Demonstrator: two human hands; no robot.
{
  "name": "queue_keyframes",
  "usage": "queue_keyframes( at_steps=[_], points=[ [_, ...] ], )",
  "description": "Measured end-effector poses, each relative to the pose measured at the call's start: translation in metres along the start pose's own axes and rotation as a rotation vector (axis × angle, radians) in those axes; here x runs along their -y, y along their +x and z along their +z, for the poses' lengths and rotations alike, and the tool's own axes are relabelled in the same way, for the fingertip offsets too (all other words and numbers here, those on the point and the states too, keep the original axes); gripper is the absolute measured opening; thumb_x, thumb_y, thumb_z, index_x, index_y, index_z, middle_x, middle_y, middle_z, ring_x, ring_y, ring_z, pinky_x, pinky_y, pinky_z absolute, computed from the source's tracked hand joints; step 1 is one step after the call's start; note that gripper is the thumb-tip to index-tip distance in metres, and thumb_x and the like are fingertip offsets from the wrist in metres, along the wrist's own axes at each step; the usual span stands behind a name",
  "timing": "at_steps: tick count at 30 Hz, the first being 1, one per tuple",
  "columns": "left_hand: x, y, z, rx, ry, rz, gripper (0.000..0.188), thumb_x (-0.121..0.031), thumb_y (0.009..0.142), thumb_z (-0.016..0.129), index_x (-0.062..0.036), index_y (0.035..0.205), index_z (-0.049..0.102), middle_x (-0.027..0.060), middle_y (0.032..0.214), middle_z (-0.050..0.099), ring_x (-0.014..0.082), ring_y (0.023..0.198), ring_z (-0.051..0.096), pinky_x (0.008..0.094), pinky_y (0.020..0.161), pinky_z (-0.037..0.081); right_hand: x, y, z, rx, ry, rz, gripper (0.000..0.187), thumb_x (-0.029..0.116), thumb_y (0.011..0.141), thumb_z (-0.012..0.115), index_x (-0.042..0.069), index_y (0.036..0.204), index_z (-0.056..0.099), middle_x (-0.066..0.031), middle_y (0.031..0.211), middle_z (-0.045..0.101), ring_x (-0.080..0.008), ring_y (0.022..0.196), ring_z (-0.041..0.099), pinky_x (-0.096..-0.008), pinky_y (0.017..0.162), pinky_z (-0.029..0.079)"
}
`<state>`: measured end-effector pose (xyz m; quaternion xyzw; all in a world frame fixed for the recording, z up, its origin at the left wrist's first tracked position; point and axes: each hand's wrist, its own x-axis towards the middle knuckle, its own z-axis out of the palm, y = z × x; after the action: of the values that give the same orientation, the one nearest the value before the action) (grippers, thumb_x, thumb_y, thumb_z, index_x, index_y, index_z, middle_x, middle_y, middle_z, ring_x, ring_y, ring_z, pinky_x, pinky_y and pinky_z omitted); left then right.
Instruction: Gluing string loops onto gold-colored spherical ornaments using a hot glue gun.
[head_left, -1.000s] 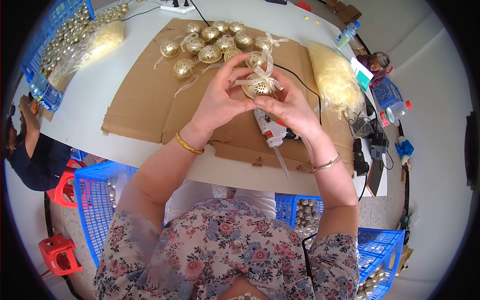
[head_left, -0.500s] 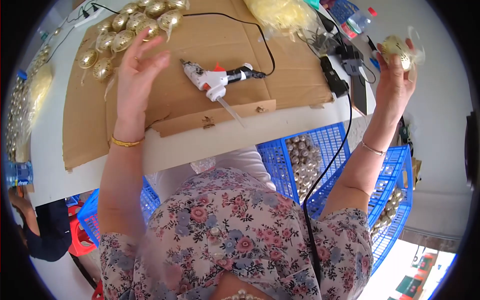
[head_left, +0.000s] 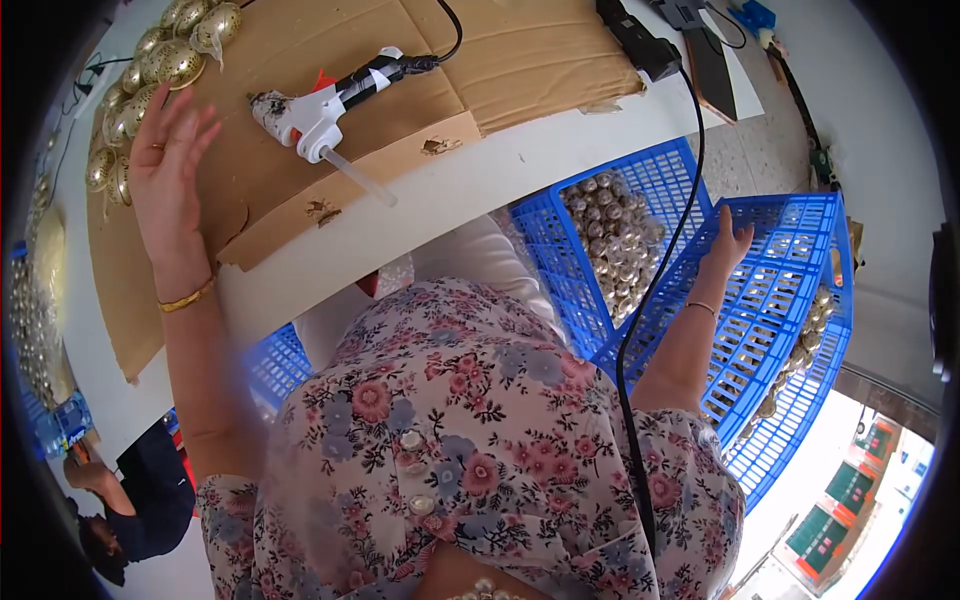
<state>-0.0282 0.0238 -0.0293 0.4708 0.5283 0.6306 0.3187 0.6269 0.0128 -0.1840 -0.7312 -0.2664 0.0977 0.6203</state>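
Note:
My left hand (head_left: 172, 195) is raised over the left part of the cardboard, its fingers loosely spread and nothing in them. Beside it lies a cluster of gold speckled egg-shaped ornaments (head_left: 178, 62), some with pale ribbon or wrap. To its right a white glue gun (head_left: 318, 115) lies on its side, a clear glue stick jutting from its back. My right hand (head_left: 730, 245) is down at the rim of a tilted blue plastic crate (head_left: 755, 320), its visible fingers apart; no ornament shows in it. Part of that hand is shaded and small.
A cardboard sheet (head_left: 390, 160) covers much of the white table (head_left: 440, 200). A black cable (head_left: 690, 150) hangs past the table's edge, beside a second blue crate (head_left: 545, 240) holding bagged silvery balls (head_left: 610, 230). At the lower left sits another person (head_left: 150, 490).
My right hand has dropped from the upper right to the crate; the gold ornament it held is gone from view. My left hand stays raised, and the whole view has shifted.

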Motion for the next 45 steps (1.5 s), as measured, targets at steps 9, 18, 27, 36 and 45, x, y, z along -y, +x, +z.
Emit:
queue_keyframes(
  at_steps=[9,18,27,36,45],
  points=[
    [-0.005,0.003,-0.003,-0.009,0.013,-0.014,0.046,-0.008,0.084,0.058,0.0019,0.126,0.042,0.0157,0.118,0.052,0.0235,0.097,0.057,0.034,0.083,0.05,0.201,-0.014,0.06,0.637,0.769,-0.201,0.019,0.016,0.087,0.044,0.0,0.081,0.054,-0.0084,0.08,0.054,-0.0209,0.082,0.05,-0.034,0.077,0.038],
    [-0.007,-0.008,0.001,-0.08,-0.068,0.019,0.044,-0.003,0.079,0.06,-0.002,0.121,0.049,0.0119,0.11,0.056,0.0159,0.088,0.06,0.0272,0.076,0.051,0.325,-0.146,0.164,1.259,0.617,-0.764,0.02,0.013,0.089,0.049,-0.001,0.075,0.052,-0.0094,0.075,0.052,-0.0198,0.074,0.048,-0.0307,0.069,0.039],
    [-0.028,-0.018,0.015,-0.042,-0.112,0.083,0.018,-0.003,0.079,0.063,-0.0012,0.096,0.064,0.0037,0.085,0.064,0.0073,0.077,0.059,0.0207,0.071,0.048,0.358,-0.289,0.248,1.396,0.447,-1.406,0.015,0.006,0.065,0.073,0.003,0.071,0.06,-0.0055,0.073,0.06,-0.0185,0.07,0.057,-0.0288,0.067,0.044],
    [-0.033,-0.016,0.012,0.128,0.044,0.123,0.016,-0.001,0.084,0.055,0.0019,0.097,0.063,0.0079,0.087,0.065,0.0119,0.081,0.061,0.0227,0.074,0.048,0.359,-0.309,0.274,1.117,0.428,-1.741,0.026,0.021,0.058,0.077,0.007,0.062,0.056,-0.0021,0.065,0.057,-0.0188,0.063,0.054,-0.031,0.064,0.04],
    [-0.033,-0.018,0.014,0.065,0.372,0.354,0.006,-0.007,0.078,0.061,-0.0044,0.082,0.065,0.0076,0.075,0.064,0.0178,0.064,0.059,0.0274,0.061,0.047,0.359,-0.305,0.27,1.103,0.43,-1.781,0.027,0.023,0.056,0.078,0.008,0.061,0.056,-0.0025,0.065,0.056,-0.0194,0.062,0.054,-0.0322,0.069,0.041]
  ],
)
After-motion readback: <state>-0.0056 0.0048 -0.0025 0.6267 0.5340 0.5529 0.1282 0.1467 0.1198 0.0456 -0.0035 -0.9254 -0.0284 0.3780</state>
